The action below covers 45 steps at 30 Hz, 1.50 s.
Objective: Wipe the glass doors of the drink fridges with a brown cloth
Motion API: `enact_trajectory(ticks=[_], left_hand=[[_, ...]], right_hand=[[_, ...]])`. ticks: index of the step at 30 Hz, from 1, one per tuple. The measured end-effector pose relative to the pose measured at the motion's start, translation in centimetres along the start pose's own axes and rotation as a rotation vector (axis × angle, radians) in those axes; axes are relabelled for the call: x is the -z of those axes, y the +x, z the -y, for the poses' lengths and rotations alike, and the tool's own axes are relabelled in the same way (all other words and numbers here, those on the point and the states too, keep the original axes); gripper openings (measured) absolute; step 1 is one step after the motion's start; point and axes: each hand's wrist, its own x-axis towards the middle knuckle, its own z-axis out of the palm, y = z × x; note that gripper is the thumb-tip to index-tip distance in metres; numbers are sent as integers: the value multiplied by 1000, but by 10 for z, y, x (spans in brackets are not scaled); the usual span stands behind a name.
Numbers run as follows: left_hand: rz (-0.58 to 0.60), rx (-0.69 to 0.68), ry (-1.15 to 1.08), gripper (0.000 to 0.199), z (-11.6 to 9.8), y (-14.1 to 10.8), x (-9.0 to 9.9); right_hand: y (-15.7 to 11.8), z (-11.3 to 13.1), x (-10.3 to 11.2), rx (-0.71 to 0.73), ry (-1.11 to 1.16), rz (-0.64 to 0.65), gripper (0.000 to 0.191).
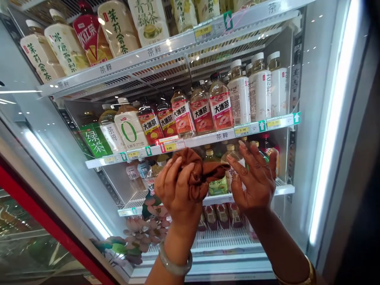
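Observation:
A crumpled brown cloth (197, 170) is bunched in my left hand (173, 188), whose fingers are wrapped round it. One end of the cloth sticks out to the right. Beside it, my right hand (257, 178) is raised and open, its fingers spread, holding nothing. Both hands are in front of a lit drinks cooler, over its lower shelf (285, 190). Behind them, bottles such as a green-labelled tea bottle (218, 184) are partly hidden. Reflections suggest a glass pane; whether my right hand touches it I cannot tell.
Several red-labelled tea bottles (220, 103) line the middle shelf, with white-labelled bottles (259, 93) to their right. More bottles (118, 29) fill the top shelf. Light strips (335, 130) run down both sides. A red frame edge (44, 221) slants across the lower left, near leaves (139, 233).

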Motion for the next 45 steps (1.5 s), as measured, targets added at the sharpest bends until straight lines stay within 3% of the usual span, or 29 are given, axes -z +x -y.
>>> enact_trajectory(ticks=[2,8,11,15,18,22,24,26,29,31,33,37,39,41,45], left_hand=[[1,24,11,40,0,-3,0],[130,-4,-50,16,-29,-69,9],[177,-12,-54,19,-16,-61,20],[72,130,64,45,15,-37,28],[22,78,41,34,12,-54,25],[175,-12,-108,18,-15,-100,21],[275,-106,-174,16,-18,-109,25],[287,-131,-156,17,-7,-105,32],[143,-5,-20,23,20,-88,40],[54,35,30,32,26,-85,38],[69,13,-3,31,15,-94,32],[270,-67,-145,20,-27,-125,23],[323,-89,-176,18,-34,-125,23],[285,-59,-170,23,-26,-113,23],[90,43,-71,40,-3,-91,20]], right_hand=[[0,-1,0,22,6,-9,60],[-5,3,2,-12,-45,96,56],[-10,7,2,-18,-78,127,51],[-15,9,2,21,-78,125,54],[-17,8,2,20,-117,146,53],[-25,8,3,77,-124,151,56],[-33,8,5,116,-124,180,61],[-44,7,9,148,-136,236,65],[-64,3,20,182,-145,326,64],[-76,0,28,172,-162,396,59],[-87,-3,33,134,-160,456,55],[-95,-5,37,34,-121,539,50],[-94,-4,37,12,-113,557,48],[-91,-4,39,19,-102,564,48],[-88,-6,43,60,-69,564,51]])
